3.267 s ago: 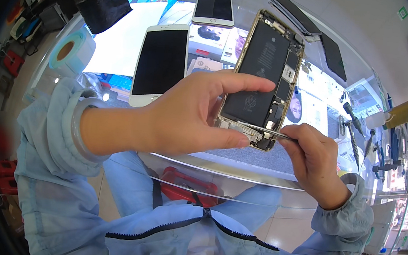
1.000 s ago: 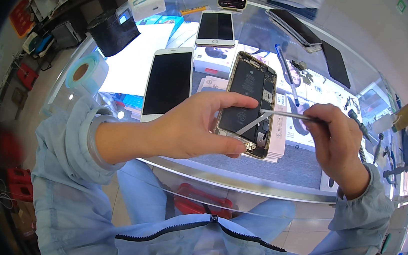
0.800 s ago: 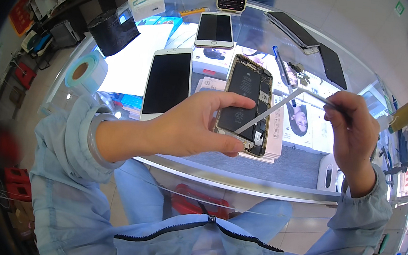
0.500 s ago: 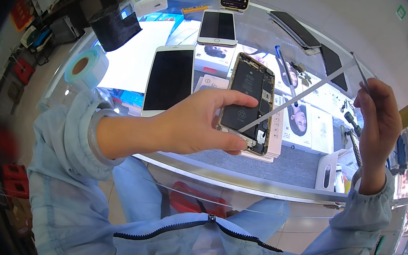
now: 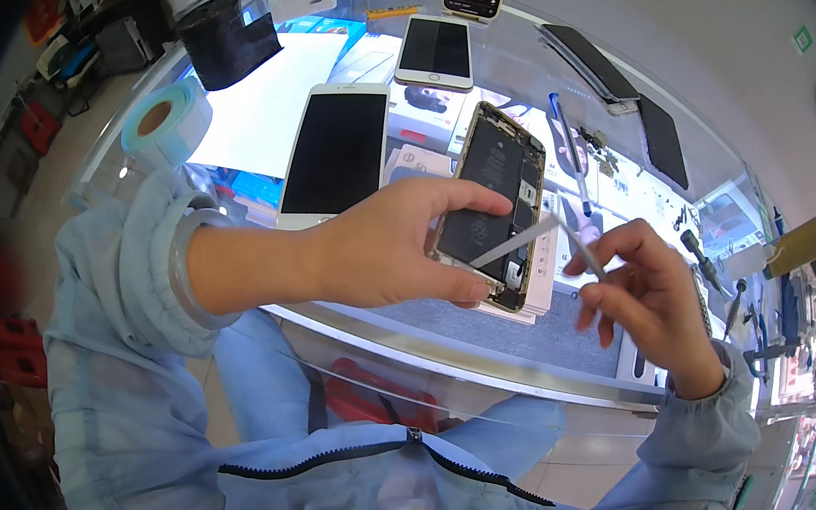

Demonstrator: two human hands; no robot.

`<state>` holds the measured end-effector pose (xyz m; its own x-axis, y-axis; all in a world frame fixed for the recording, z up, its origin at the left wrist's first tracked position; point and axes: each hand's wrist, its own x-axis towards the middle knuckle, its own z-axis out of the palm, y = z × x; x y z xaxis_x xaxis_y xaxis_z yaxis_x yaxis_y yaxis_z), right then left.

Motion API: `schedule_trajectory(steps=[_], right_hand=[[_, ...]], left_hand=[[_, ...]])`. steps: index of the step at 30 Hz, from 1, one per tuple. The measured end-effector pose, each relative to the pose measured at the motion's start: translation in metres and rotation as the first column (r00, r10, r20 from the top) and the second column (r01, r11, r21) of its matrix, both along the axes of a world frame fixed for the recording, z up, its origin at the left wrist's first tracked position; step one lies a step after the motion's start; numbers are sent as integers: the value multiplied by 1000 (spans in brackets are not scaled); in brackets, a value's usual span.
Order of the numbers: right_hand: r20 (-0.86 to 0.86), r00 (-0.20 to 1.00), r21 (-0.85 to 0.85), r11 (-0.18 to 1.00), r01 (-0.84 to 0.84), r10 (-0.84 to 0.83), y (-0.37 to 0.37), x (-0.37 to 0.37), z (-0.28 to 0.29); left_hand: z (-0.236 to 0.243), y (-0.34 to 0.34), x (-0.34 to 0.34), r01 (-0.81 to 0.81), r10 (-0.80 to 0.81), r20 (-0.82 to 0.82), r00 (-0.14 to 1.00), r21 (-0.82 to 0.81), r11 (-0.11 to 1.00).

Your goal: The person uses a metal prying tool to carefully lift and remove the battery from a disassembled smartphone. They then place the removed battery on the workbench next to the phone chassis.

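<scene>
Opened phone [image 5: 495,154] is lying in the left hand [image 5: 379,242], over the middle of the glass counter [image 5: 476,369], its dark battery [image 5: 488,169] showing. That hand is grasping the phone's near end, the thumb pressing along the edge and the index finger reaching across the battery. The right hand [image 5: 658,309] is lightly holding a thin metal tool [image 5: 582,249]. A pale strip [image 5: 518,243] is slanting from the phone's near end to the tool's tip; how it is attached there, I cannot tell. A white phone [image 5: 336,151] is lying to the left, a pen [image 5: 570,155] to the right.
</scene>
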<state>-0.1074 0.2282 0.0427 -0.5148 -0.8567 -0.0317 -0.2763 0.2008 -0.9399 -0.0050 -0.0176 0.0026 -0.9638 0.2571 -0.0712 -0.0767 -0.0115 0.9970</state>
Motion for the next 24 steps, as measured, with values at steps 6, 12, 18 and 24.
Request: schedule_trajectory(steps=[6, 12, 18, 24], right_hand=[[-415, 906, -22, 995, -94, 76, -6, 2, -18], [-468, 883, -52, 997, -61, 30, -12, 5, -26], [-626, 779, -5, 999, -37, 26, -14, 10, -23], [-630, 776, -19, 999, -47, 25, -13, 12, -24]], left_hand=[[2, 0, 0, 20, -20, -16, 1000, 6, 1000], [-2, 0, 2, 16, -16, -11, 1000, 56, 998], [0, 2, 2, 12, -12, 6, 1000, 49, 999], [2, 3, 2, 21, -21, -7, 1000, 37, 999]])
